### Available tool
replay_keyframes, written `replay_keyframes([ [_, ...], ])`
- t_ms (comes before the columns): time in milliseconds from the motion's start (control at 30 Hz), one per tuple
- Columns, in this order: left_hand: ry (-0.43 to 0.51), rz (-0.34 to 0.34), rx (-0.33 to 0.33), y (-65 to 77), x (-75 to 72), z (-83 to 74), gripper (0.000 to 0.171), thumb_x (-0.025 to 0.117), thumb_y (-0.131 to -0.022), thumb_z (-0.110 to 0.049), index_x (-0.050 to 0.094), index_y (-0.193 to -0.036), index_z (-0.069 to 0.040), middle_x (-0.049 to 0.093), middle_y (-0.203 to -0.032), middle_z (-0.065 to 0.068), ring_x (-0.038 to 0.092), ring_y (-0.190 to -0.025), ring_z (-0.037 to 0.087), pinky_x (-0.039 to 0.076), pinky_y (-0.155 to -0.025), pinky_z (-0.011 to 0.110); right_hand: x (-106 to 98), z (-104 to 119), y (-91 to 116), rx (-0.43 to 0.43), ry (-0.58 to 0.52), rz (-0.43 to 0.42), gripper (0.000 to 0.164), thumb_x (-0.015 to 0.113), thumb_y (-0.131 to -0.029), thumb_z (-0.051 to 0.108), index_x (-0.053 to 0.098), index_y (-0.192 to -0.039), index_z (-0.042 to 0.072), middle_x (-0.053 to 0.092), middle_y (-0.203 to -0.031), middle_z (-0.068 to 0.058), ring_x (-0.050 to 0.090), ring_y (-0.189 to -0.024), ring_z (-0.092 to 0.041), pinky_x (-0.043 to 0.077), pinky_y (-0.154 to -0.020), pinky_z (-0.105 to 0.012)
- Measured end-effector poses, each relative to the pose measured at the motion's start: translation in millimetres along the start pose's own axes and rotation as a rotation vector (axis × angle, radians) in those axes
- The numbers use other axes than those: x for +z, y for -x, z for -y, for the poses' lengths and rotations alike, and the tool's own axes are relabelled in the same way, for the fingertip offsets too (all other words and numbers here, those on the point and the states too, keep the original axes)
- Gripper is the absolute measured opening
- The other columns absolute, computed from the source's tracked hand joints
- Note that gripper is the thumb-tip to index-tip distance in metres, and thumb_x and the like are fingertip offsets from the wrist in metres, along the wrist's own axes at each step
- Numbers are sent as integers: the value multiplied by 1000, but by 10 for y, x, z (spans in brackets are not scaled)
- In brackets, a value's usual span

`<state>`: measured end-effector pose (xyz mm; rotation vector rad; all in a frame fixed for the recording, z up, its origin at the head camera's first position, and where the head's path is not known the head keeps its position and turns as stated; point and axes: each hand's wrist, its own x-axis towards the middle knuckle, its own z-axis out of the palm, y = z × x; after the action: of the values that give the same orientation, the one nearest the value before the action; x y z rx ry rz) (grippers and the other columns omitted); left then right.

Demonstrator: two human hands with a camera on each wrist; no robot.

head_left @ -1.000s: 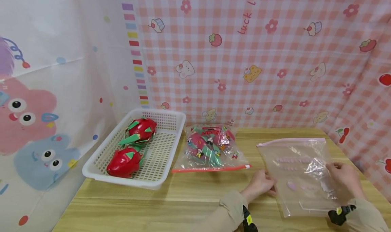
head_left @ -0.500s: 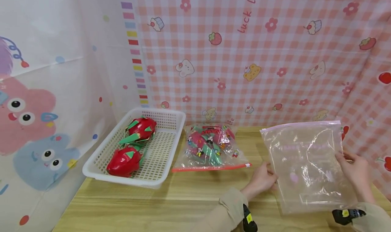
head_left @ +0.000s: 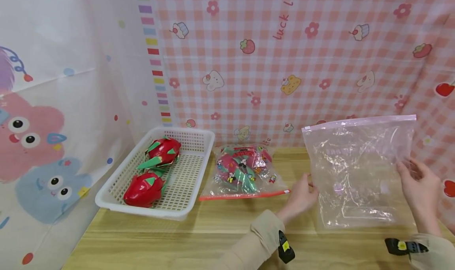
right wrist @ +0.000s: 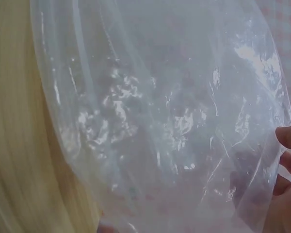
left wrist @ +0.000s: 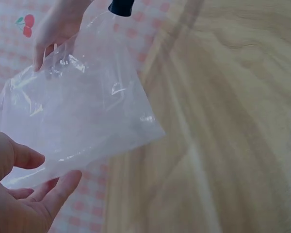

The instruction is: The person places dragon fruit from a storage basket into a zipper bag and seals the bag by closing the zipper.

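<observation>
A see-through zip bag (head_left: 355, 175) with a pale pink slider strip along its top stands raised at the right of the table in the head view. Its left side edge lies between the thumb and fingers of my left hand (head_left: 302, 197). My right hand (head_left: 421, 191) pinches the right side edge a bit higher up. Close up in the left wrist view, the thumb of the left hand (left wrist: 19, 194) overlaps the film, with the fingers below. Across the right wrist view spreads the shiny, wrinkled bag film (right wrist: 160, 121), thumb and fingers of the right hand (right wrist: 286, 179) at its edge.
A white plastic basket (head_left: 207, 155) on the left holds two red dragon fruits (head_left: 145, 189) with green tips. Beside it lies a filled zip bag (head_left: 241, 171) with an orange-red strip and cartoon prints. Patterned cloth (head_left: 249, 72) closes off the back and sides of the wooden table (head_left: 177, 242).
The clear zip bag has gone from lying on the table to raised, its top strip tilting up at the back. Both hands moved up with it, the right one more.
</observation>
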<state>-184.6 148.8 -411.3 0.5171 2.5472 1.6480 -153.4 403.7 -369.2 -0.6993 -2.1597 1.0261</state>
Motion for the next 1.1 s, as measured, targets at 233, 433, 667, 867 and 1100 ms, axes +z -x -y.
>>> replay_keyframes([
  [233, 72, -7, -55, -59, -141, -87, 56, 63, -86, -7, 43, -138, -11, 66, -106, 2, 60, -75, 3, 46, -56, 15, -13, 282, 167, -51, -95, -126, 43, 60, -90, 37, 61, -129, 19, 61, -114, 24, 41, -75, 24, 38, -76, 3],
  [433, 80, -25, -45, -118, -250, -89, 58, 63, -86, -8, 42, -140, -12, 66, -113, 4, 67, -94, 12, 52, -69, 17, 67, 370, 252, -122, -197, -205, 36, 61, -91, 31, 64, -125, 19, 64, -110, 23, 46, -79, 21, 40, -79, -1],
  [667, 65, -34, -42, -164, -352, -41, 59, 62, -87, -8, 40, -142, -11, 63, -125, 10, 66, -107, 19, 54, -82, 21, 198, 441, 369, -185, -311, -322, 32, 67, -87, 26, 68, -118, 18, 62, -99, 23, 51, -81, 16, 44, -78, -3],
  [867, 17, -75, 4, -172, -495, -62, 55, 58, -88, -7, 41, -140, -6, 56, -135, 13, 60, -116, 27, 52, -93, 30, 299, 449, 438, -248, -389, -378, 27, 68, -86, 23, 70, -112, 18, 66, -105, 16, 53, -93, 10, 43, -85, -11],
  [1100, -248, -274, 372, -159, -734, -250, 48, 54, -92, -10, 43, -139, -5, 55, -136, 12, 61, -114, 24, 50, -96, 27, 394, 573, 581, -409, -539, -517, 22, 69, -83, 10, 71, -100, -3, 63, -94, 20, 56, -94, 6, 43, -87, -15],
])
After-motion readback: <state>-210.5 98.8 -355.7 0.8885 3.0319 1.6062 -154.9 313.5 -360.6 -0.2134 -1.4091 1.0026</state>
